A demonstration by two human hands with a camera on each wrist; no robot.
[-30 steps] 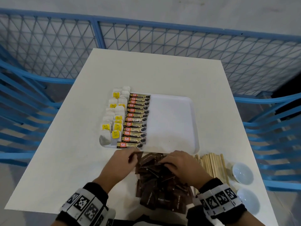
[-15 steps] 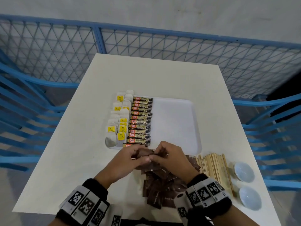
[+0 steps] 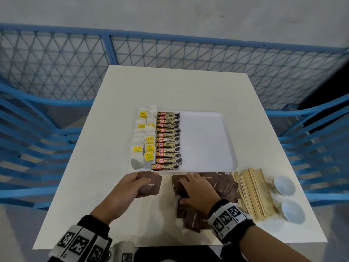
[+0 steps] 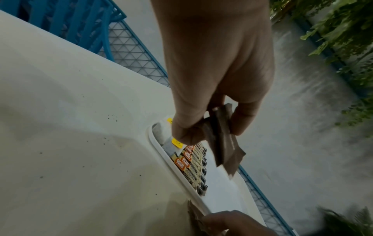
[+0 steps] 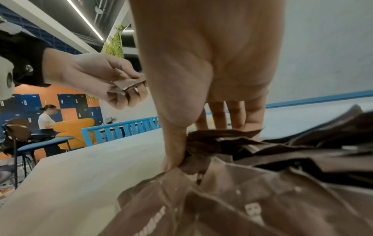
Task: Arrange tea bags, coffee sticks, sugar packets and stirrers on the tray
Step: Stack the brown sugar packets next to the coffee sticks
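Note:
A white tray (image 3: 207, 148) holds a column of tea bags (image 3: 143, 140) at its left edge and a row of coffee sticks (image 3: 168, 140) beside them. My left hand (image 3: 132, 186) holds a few brown sugar packets (image 3: 151, 185) just in front of the tray; the left wrist view shows them pinched between thumb and fingers (image 4: 222, 143). My right hand (image 3: 196, 191) reaches into the pile of brown sugar packets (image 3: 224, 186) on the table, thumb and fingers pinching packets (image 5: 203, 143) at its left side. Wooden stirrers (image 3: 253, 191) lie right of the pile.
Two small white bowls (image 3: 283, 185) (image 3: 292, 211) stand at the table's right front corner. A blue mesh fence (image 3: 170, 52) surrounds the white table (image 3: 105, 186). The tray's right half is bare. A person sits at a desk far off in the right wrist view (image 5: 47, 118).
My hands met over the pile half a second ago, then parted. The left hand now holds packets off to the left, and the right has gone back onto the pile.

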